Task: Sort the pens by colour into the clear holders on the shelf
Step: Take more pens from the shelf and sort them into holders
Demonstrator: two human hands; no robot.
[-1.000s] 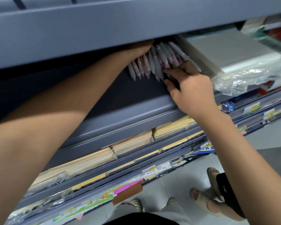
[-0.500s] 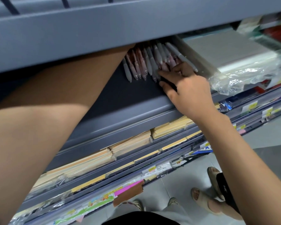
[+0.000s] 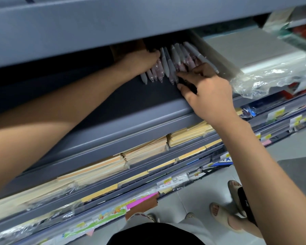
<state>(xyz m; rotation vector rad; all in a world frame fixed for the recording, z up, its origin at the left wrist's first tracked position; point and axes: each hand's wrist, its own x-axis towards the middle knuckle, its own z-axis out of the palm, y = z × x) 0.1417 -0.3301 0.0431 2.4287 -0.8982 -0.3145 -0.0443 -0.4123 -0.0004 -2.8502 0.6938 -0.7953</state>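
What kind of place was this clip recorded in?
Probably a stationery shop aisle: tiered grey shelves carry yellow price labels on their edges, stacks of tan paper goods sit on one tier, and pens are on another.

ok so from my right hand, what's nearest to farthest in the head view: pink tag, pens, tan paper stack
1. pens: at the fingertips of the right hand, upper shelf.
2. tan paper stack: shelf just below the wrist.
3. pink tag: low shelf edge, down-left.
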